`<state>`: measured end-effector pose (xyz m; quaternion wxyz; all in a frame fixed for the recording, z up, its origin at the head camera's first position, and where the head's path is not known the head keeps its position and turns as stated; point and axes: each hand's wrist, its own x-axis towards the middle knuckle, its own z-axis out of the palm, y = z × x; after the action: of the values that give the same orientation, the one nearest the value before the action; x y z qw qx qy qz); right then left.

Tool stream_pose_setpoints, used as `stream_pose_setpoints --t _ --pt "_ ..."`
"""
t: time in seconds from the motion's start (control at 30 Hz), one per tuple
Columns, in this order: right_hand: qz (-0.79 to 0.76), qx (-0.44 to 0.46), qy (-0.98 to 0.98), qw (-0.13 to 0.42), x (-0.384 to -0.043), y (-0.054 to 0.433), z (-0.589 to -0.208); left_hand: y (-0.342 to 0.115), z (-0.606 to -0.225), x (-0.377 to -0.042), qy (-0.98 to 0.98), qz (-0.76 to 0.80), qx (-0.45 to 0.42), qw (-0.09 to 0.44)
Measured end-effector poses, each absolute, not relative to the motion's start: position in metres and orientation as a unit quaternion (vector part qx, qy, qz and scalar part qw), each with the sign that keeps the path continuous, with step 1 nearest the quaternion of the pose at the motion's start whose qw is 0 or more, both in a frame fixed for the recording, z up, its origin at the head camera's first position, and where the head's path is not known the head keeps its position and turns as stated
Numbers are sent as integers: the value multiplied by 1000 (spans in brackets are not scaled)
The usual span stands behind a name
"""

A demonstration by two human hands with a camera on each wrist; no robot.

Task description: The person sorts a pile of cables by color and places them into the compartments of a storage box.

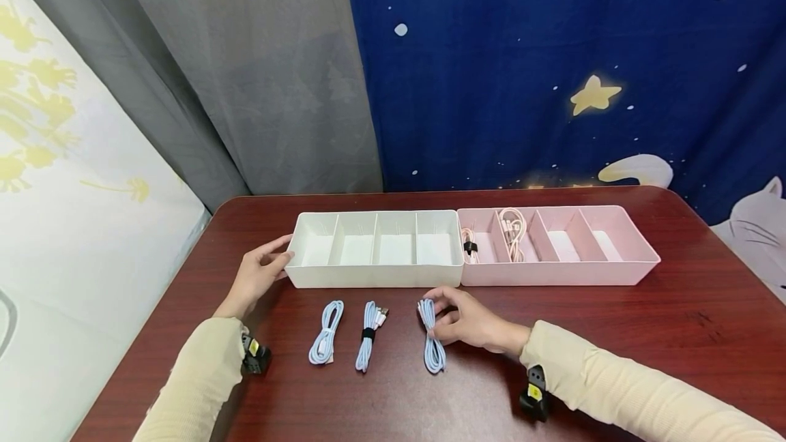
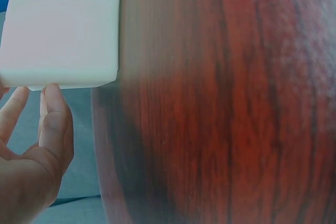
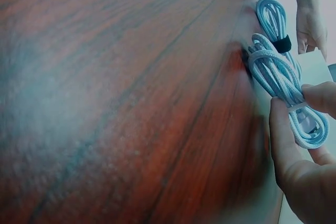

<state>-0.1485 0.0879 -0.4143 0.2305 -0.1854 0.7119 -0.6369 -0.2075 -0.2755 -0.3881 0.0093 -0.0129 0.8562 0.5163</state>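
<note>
My right hand (image 1: 469,319) pinches a coiled light-blue cable (image 1: 434,353) between thumb and fingers, just in front of the white organizer box. In the right wrist view this cable (image 3: 278,80) has a pale tie round its middle. My left hand (image 1: 258,275) touches the left end of the white divided box (image 1: 374,276), its fingertips right at the end wall in the left wrist view. Two more light-blue coils lie between the hands: one with a pale tie (image 1: 325,336), one with a black strap (image 1: 366,346).
A pink divided box (image 1: 552,275) stands end to end with the white one. In its left compartments are a pale pink cable with a black strap (image 1: 469,245) and a second pale cable (image 1: 513,230). Curtains hang behind the brown table (image 1: 295,408).
</note>
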Motion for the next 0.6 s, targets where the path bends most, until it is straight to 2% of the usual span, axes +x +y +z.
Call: stream_pose_setpoints --t 0.6 --pt "-632 -211 709 230 -156 98 -397 -276 -389 -209 855 518 -13 9"
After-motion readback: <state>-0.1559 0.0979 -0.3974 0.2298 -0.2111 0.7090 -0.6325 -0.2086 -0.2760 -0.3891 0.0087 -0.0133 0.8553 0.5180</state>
